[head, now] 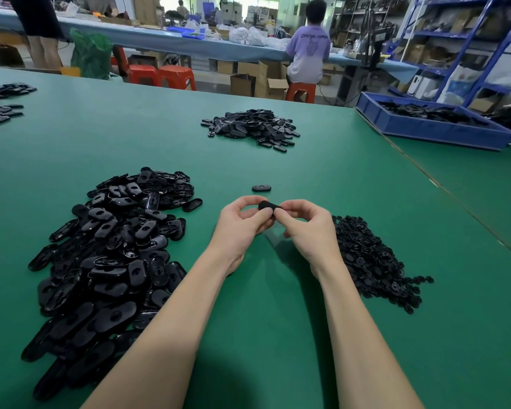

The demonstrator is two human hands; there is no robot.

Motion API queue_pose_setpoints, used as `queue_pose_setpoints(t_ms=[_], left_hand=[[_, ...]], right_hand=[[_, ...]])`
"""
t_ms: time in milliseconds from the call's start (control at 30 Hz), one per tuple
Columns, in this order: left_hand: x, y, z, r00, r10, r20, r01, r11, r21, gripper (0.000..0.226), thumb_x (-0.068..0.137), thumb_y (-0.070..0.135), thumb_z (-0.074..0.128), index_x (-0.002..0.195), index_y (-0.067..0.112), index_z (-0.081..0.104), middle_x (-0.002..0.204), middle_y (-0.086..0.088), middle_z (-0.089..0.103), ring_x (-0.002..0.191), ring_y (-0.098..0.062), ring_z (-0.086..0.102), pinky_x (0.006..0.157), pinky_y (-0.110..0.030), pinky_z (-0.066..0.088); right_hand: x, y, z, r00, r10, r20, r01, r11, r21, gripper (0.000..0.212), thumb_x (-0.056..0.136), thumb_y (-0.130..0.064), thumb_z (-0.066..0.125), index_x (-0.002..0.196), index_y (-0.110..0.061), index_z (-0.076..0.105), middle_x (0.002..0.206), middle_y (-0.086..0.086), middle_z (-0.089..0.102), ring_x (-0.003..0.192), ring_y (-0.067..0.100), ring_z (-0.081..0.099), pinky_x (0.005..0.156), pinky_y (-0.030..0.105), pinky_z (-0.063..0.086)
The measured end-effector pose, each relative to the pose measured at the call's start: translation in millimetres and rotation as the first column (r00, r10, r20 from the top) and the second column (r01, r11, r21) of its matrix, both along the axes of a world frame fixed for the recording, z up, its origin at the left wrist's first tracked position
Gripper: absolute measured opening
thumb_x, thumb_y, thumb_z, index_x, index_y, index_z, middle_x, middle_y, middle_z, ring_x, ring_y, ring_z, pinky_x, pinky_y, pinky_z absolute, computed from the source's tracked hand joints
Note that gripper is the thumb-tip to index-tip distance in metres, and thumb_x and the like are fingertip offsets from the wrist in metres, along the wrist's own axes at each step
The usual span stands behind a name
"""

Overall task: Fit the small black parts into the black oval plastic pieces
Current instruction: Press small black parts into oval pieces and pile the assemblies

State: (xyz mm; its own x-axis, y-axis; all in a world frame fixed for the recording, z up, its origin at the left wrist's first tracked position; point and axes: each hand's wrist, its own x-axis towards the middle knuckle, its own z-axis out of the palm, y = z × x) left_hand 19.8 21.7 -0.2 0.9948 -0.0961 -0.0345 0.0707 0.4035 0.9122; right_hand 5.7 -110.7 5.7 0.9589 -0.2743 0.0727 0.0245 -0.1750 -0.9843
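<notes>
Your green surface (322,160) carried three heaps: a large pile of oval pieces (112,255) along its left side, a smaller pile of small parts (372,261) toward the right, and a far heap (251,128) near the middle of the back edge. Both your forearms reached forward, hands meeting above the surface's centre. Your left hand (242,222) and right hand (307,225) had fingers curled, pinching one oval piece (267,206) between them. One single oval (261,188) lay just beyond.
</notes>
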Motion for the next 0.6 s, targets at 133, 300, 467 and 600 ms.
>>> queue_pose_setpoints(t_ms=[133, 300, 467, 600], left_hand=[[1.1, -0.2, -2.2, 1.0, -0.003, 0.009, 0.002, 0.999, 0.042, 0.012, 0.094, -0.006, 0.062, 0.099, 0.006, 0.062, 0.076, -0.002, 0.076, 0.069, -0.01, 0.071, 0.072, -0.017, 0.056], [0.3, -1.3, -2.4, 0.999, -0.002, 0.042, -0.001, 0.997, 0.077, 0.011, 0.094, -0.004, 0.063, 0.095, 0.007, 0.065, 0.078, -0.001, 0.077, 0.074, -0.009, 0.072, 0.074, -0.017, 0.056], [-1.7, -2.1, -1.5, 0.998, -0.008, 0.056, 0.002, 0.995, 0.102, 0.01, 0.095, -0.005, 0.062, 0.094, 0.004, 0.066, 0.081, -0.004, 0.077, 0.078, -0.012, 0.074, 0.074, -0.017, 0.056], [-2.4, -3.6, -1.2, 0.998, 0.006, 0.062, -0.015, 0.989, 0.147, 0.009, 0.094, -0.004, 0.062, 0.094, 0.004, 0.066, 0.081, -0.003, 0.078, 0.077, -0.012, 0.075, 0.073, -0.017, 0.056]], right_hand=[[-1.0, 0.5, -1.3, 1.0, -0.016, 0.004, 0.016, 0.999, -0.04, 0.008, 0.083, -0.023, 0.081, 0.082, -0.024, 0.073, 0.068, -0.019, 0.071, 0.052, 0.01, 0.065, 0.057, 0.017, 0.047], [-0.5, 1.1, -4.8, 0.999, -0.041, 0.016, 0.042, 0.996, -0.085, 0.011, 0.084, -0.027, 0.08, 0.078, -0.026, 0.071, 0.071, -0.016, 0.071, 0.063, 0.013, 0.068, 0.063, 0.024, 0.051], [-0.3, 3.1, -8.6, 0.997, -0.076, 0.023, 0.078, 0.992, -0.094, 0.012, 0.084, -0.028, 0.08, 0.076, -0.023, 0.07, 0.072, -0.013, 0.071, 0.062, 0.002, 0.059, 0.065, 0.023, 0.044], [-0.1, 4.2, -8.6, 0.994, -0.108, 0.022, 0.11, 0.985, -0.135, 0.011, 0.083, -0.03, 0.079, 0.078, -0.022, 0.072, 0.075, -0.011, 0.073, 0.061, -0.001, 0.058, 0.063, 0.021, 0.043]])
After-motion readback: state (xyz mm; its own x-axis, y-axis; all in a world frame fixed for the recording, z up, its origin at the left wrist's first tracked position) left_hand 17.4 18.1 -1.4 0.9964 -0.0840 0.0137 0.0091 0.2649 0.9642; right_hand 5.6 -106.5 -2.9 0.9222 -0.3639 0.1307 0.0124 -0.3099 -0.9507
